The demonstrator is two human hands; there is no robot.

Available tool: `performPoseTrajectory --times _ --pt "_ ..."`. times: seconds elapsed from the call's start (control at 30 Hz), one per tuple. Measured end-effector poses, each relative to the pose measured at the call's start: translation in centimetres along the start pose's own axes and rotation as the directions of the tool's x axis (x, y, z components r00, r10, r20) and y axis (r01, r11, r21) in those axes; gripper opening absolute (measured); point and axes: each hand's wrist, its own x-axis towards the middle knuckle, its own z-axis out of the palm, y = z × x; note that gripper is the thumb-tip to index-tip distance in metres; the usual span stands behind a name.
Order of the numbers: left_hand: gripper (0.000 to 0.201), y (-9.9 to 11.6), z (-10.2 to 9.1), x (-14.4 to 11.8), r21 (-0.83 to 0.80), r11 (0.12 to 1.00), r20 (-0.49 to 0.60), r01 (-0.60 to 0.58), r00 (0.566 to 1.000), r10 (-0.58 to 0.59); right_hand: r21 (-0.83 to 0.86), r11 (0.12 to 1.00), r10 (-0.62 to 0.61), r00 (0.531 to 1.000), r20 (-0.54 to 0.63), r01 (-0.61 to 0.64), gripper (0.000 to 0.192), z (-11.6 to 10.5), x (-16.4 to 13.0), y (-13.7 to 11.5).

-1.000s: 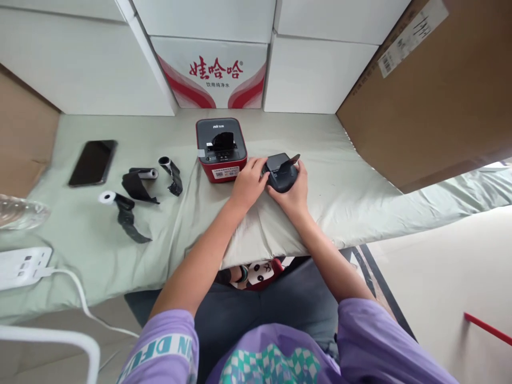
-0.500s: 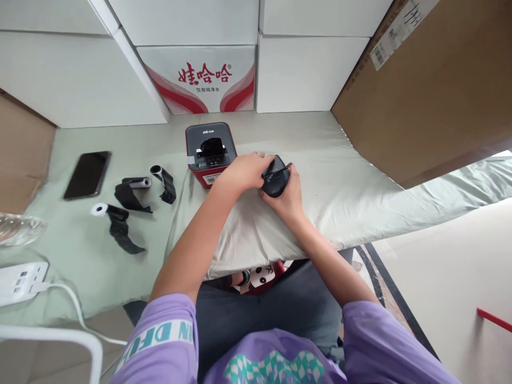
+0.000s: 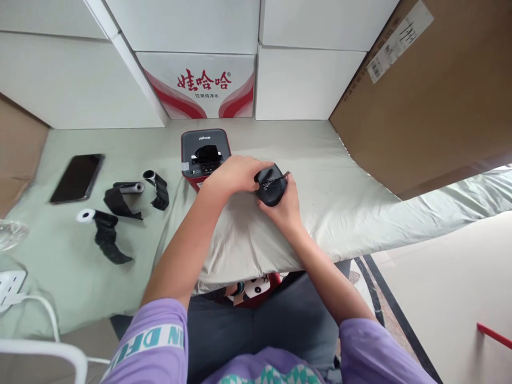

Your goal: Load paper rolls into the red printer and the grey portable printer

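Between my hands is a palm-sized, rounded black object (image 3: 272, 191) with small white print; its kind is unclear. A thin dark edge or strip crosses its top. My left hand (image 3: 245, 172) closes on its upper left side, with the fingers stretched over its far edge. My right hand (image 3: 287, 207) wraps its right and near sides, with the thumb along the near left. Just beyond my left wrist stands a red and dark grey boxy device (image 3: 205, 144), with a piece of black material sticking up from its top slot. My left forearm hides part of its front.
Left on the pale green cloth (image 3: 132, 288) lie a phone (image 3: 78, 177) and unrolled black rolls (image 3: 110, 234). A white power strip (image 3: 11, 285) with a cable sits at the left edge. White boxes (image 3: 296, 85) line the back; a large cardboard box (image 3: 432, 117) stands right.
The view has shifted slightly, so the surroundings sit a little lower. Both hands keep hold of the black object, which appears slightly turned, with my left fingers lying further across its far edge.
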Motion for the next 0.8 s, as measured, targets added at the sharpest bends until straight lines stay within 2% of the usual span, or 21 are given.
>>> performPoseTrajectory --times 0.27,0.5,0.8 --pt "0.059 0.5 -0.2 -0.1 0.042 0.999 0.006 -0.003 1.0 0.003 -0.009 1.0 -0.017 1.0 0.01 0.017 0.111 -0.2 0.0 0.0" --pt "0.046 1.2 0.5 0.2 0.079 0.996 -0.033 -0.043 0.998 0.045 -0.001 1.0 -0.03 1.0 0.008 0.03 0.103 -0.2 0.3 -0.1" --pt "0.037 1.0 0.7 0.4 0.066 0.998 -0.044 0.01 0.999 -0.007 0.013 1.0 -0.029 1.0 0.001 0.029 0.096 -0.3 0.4 -0.4"
